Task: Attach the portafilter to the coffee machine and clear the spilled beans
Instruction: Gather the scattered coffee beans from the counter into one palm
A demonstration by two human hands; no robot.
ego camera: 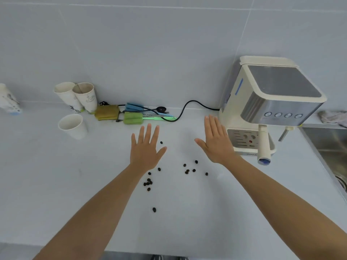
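From the head camera, looking down on the pale counter (56, 184), both hands are stretched out flat and empty, palms down. The left hand (145, 149) has its fingers fanned apart, thumb out toward three o'clock; the right hand (216, 143) keeps its fingers close together, only the thumb sticking out toward nine o'clock. Neither holds anything, and I cannot tell whether they touch the counter or float just above it.

The spilled beans (169, 175) lie scattered between and under the forearms: a tight cluster at about six o'clock of the left hand, a looser group at seven o'clock of the right, one lone bean just off the left thumb, another far down toward the near edge. To my eye the hands sit on the far side of the spill so they can sweep it together toward the body.

The coffee machine (272, 102) stands at three o'clock of the right hand, almost touching it. The portafilter (263, 145) appears already seated under its head, cream handle pointing at the person, so that half of the job looks done.

At eleven o'clock, against the wall, paper cups (75, 102) stand near some sponges (120, 115); a cup could reasonably receive the gathered beans.
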